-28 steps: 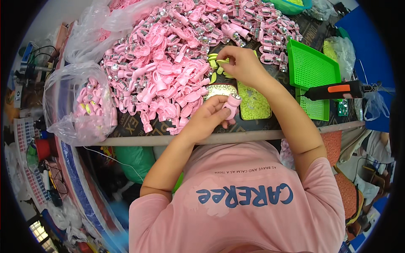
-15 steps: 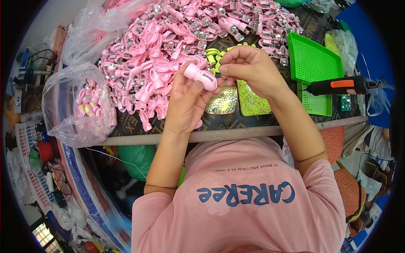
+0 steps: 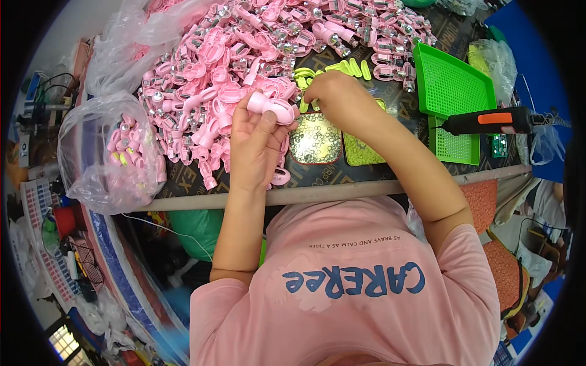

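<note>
Head view: from where I stood, the nearest risk seemed to be at the table edge (image 3: 342, 190), where a loose pink piece (image 3: 280, 177) sat close enough for the left forearm (image 3: 239, 226) to nudge it off. Just beyond were two tins (image 3: 314, 163), one of clear rings (image 3: 326, 147), one of yellow-green bits (image 3: 361, 154); the right wrist (image 3: 379, 128) passed over a corner of the second, and a dip there might have scattered the bits. The left hand (image 3: 250, 141) gripped a pink shell (image 3: 284, 111) between thumb and fingers, and so smooth-looking a thing could have slipped if the thumb eased. The right hand (image 3: 342, 100) had its fingers bent down at the green strips (image 3: 354, 67); I couldn't tell whether they had closed on one. Strips bunched that tightly might have come up in twos. As for place, the shell lay across the left fingers, socket end leftward, rounded end toward the right hand, near it but apart. The strips lay past the tins, about and beyond the right fingertips, and the pile (image 3: 226, 49) spread behind the left hand, where a dropped shell would probably have got lost.
</note>
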Tool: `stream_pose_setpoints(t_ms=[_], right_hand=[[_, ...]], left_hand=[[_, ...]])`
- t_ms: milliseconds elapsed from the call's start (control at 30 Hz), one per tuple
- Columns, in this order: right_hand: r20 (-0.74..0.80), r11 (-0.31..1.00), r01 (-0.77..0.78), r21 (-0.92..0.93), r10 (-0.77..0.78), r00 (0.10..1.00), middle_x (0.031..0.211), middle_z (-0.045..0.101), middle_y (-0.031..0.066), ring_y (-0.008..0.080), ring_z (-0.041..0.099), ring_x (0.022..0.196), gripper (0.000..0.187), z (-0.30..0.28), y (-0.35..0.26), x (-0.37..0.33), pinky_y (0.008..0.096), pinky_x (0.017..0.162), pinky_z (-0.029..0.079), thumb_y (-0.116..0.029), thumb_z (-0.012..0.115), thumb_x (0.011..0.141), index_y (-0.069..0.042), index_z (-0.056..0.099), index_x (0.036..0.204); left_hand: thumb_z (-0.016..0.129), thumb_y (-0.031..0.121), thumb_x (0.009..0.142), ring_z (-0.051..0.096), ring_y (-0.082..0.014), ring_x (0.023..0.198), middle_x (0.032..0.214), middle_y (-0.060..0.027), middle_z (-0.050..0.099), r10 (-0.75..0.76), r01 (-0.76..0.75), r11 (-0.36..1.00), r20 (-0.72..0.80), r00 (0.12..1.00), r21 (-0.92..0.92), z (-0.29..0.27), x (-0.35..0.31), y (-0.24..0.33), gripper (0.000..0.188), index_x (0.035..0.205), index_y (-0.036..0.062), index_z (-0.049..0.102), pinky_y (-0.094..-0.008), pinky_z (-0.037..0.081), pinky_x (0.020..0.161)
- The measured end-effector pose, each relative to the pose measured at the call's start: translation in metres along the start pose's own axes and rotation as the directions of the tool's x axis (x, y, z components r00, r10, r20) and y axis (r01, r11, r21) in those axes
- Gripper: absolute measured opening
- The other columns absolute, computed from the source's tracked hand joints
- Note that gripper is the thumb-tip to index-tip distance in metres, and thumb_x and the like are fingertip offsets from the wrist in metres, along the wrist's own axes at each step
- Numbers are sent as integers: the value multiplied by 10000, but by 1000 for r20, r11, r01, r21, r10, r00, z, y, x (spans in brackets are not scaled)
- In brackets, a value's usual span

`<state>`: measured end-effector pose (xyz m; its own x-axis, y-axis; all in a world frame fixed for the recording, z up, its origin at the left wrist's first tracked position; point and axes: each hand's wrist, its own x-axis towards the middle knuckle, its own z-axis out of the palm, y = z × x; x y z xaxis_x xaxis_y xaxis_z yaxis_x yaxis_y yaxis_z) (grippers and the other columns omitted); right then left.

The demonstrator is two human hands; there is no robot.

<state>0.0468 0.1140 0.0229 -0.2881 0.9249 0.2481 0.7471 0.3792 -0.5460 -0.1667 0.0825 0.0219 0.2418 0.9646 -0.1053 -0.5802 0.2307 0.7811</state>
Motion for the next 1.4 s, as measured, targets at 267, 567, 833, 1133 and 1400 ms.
stream_pose_setpoints(t_ms=[267, 567, 833, 1133, 1400], right_hand=[[190, 943, 311, -119, -285, 939, 942, 692, 107, 322, 640, 975, 158, 2, 20, 16, 392, 872, 539, 4, 684, 774, -43, 752, 908], [347, 94, -351, 932, 59, 936, 888, 701, 37, 80, 615, 691, 405, -44, -27, -7, 221, 604, 472, -63, 713, 956, 8, 591, 1335], [330, 58, -336, 940, 99, 939, 943, 734, 61, 75, 600, 684, 346, -43, -19, -20, 214, 603, 476, -32, 741, 931, 17, 673, 1267], [387, -18, -386, 922, 59, 920, 962, 729, 57, 67, 584, 666, 314, -43, -15, -24, 208, 579, 466, -55, 754, 928, 14, 699, 1230], [359, 120, -361, 925, 44, 932, 1054, 712, 55, 94, 643, 815, 284, -46, -17, -26, 230, 712, 525, -34, 738, 935, -6, 710, 1217]], left_hand=[[576, 64, 1045, 695, -398, 1116, 1236, -192, 630, 35, -35, 999, -3, 999, -20, -10, -3, 10, 421, 1417, 43, 379, -505, 632, 918], [542, 127, 1075, 699, -321, 1113, 1242, -170, 652, -95, 114, 974, 105, 990, -197, 6, -4, 3, 308, 1365, 59, 465, -449, 611, 939], [596, 137, 1052, 679, -262, 1132, 1281, -151, 630, -150, 194, 950, 188, 971, -244, 18, -2, 0, 430, 1442, 57, 432, -435, 618, 943], [627, 115, 1034, 678, -254, 1144, 1294, -145, 623, -167, 205, 958, 193, 967, -202, 21, -6, 1, 480, 1464, 51, 423, -412, 622, 949], [628, 53, 1018, 678, -264, 1146, 1308, -140, 607, -203, 242, 956, 221, 954, -164, 28, -6, 3, 494, 1468, 38, 424, -432, 622, 956]])
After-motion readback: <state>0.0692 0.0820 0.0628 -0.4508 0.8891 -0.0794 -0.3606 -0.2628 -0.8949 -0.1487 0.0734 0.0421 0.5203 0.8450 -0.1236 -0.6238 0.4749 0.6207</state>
